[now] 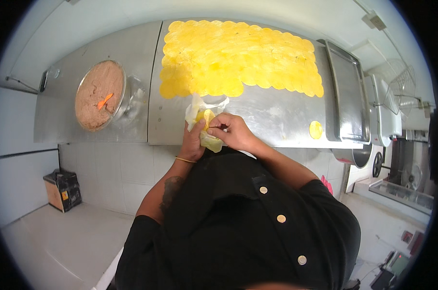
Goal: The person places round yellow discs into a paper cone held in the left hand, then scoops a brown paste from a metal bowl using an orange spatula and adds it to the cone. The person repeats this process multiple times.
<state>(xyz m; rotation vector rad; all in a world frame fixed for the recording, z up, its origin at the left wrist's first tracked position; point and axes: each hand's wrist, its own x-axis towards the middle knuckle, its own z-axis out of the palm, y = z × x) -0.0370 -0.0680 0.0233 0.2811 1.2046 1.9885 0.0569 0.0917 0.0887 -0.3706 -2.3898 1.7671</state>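
My left hand (193, 137) is closed round a thin whitish plastic bag (193, 107) at the table's near edge. Inside the opened bag shows a stack of round yellow dough wrappers (200, 116). My right hand (232, 131) pinches at the stack, thumb and fingers on the edge of a wrapper (208, 117) that stands up from the rest. Beyond my hands, many overlapping yellow wrappers (238, 58) cover the far part of the steel table in a wide sheet. One single wrapper (315, 129) lies apart near the right front.
On the left stands a large bowl of pinkish-brown minced filling (95, 96) with an orange scoop (104, 101) in it. A steel tray (345, 92) rests at the table's right end, beside wire baskets (397, 87). A black-and-tan box (63, 190) sits on the floor at left.
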